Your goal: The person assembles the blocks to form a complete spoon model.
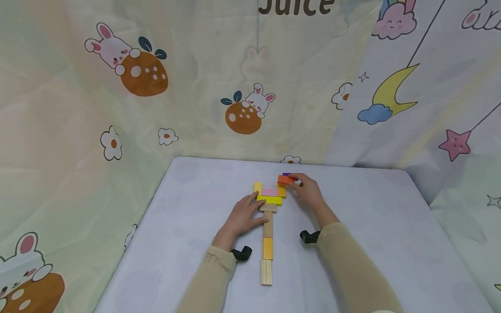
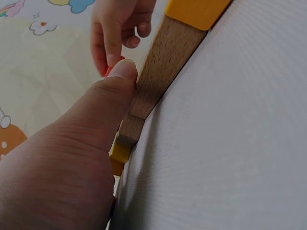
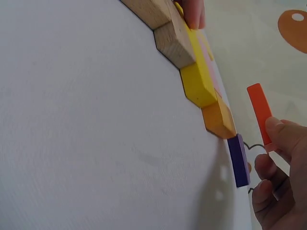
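Note:
My right hand (image 1: 309, 191) pinches one end of an orange-red block (image 3: 259, 108) between thumb and fingers, holding it above the far right of a block figure. Beneath it lies a purple block (image 3: 238, 162), beside an orange-yellow block (image 3: 218, 118). My left hand (image 1: 243, 216) spreads over the figure's left side, fingertips at the bright yellow block (image 1: 273, 200) and thumb against a long wooden block (image 2: 165, 60). A pink block (image 1: 269, 192) sits behind the yellow one, with an upright yellow block (image 1: 257, 187) at its left. A short wooden block (image 1: 268, 208) lies in front.
The row runs toward me through an orange-yellow block (image 1: 268, 248) to a pale wooden block (image 1: 266, 272). All lie on a white-covered table (image 1: 176, 217). A cartoon-printed cloth (image 1: 203, 108) hangs behind its far edge. Dark wrist cameras (image 1: 242, 253) sit at both cuffs.

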A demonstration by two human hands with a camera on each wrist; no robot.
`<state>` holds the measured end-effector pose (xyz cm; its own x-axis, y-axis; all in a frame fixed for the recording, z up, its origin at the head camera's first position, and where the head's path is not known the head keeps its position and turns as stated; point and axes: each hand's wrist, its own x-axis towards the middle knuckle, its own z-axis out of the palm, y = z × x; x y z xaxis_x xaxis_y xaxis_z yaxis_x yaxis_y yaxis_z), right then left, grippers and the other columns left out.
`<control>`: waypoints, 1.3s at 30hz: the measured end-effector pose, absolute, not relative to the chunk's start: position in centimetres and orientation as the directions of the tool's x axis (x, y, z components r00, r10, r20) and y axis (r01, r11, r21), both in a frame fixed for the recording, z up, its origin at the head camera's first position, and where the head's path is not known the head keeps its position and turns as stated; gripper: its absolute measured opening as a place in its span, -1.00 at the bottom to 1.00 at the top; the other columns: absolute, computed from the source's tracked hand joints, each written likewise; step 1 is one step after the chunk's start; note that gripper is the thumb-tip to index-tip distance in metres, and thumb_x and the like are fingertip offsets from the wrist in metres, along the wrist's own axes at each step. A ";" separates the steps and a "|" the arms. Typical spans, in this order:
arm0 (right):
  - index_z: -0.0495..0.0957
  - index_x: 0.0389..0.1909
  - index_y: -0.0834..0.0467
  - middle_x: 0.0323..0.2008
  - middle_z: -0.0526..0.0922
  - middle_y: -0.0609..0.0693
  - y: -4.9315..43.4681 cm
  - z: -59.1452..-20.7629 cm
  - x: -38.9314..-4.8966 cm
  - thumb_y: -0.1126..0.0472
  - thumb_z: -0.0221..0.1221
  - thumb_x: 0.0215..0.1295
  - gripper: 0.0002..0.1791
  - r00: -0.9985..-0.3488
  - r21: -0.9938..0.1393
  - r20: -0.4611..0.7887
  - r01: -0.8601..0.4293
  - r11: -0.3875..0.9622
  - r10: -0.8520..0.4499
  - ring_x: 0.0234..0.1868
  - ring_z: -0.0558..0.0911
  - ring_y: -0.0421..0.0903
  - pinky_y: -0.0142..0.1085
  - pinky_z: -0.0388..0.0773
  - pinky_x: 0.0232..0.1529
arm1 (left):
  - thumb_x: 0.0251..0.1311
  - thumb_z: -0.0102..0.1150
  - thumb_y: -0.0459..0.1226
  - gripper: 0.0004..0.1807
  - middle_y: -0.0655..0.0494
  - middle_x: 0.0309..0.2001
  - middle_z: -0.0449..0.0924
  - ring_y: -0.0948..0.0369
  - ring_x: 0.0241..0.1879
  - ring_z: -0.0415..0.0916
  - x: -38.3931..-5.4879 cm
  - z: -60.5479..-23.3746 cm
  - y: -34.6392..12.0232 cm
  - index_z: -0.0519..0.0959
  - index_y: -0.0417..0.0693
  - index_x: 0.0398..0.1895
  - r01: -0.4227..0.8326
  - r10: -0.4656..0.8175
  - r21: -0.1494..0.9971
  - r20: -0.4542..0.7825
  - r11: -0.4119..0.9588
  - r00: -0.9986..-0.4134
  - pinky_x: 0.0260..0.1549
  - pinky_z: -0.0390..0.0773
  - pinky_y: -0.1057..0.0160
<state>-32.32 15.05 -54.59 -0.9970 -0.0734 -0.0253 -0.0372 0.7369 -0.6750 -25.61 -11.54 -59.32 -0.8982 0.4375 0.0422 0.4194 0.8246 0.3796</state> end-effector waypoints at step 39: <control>0.58 0.16 -0.06 0.21 0.59 -0.01 9.9 -55.6 -33.3 0.04 0.19 0.41 -0.66 -0.982 -0.657 -0.109 -0.046 0.753 -0.155 0.29 0.48 0.09 0.07 0.41 0.34 | 0.17 -0.06 0.44 -0.17 0.23 0.60 -0.07 0.06 0.54 0.02 -25.6 -59.2 -11.6 0.29 0.35 0.46 0.409 0.429 0.389 0.040 0.825 -0.903 0.47 0.15 -0.08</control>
<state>-33.27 9.90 -55.60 -0.9818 -0.1555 -0.1088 -0.0464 0.7525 -0.6569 -25.62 -11.57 -59.16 -0.9026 0.4286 0.0396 0.4090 0.8254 0.3892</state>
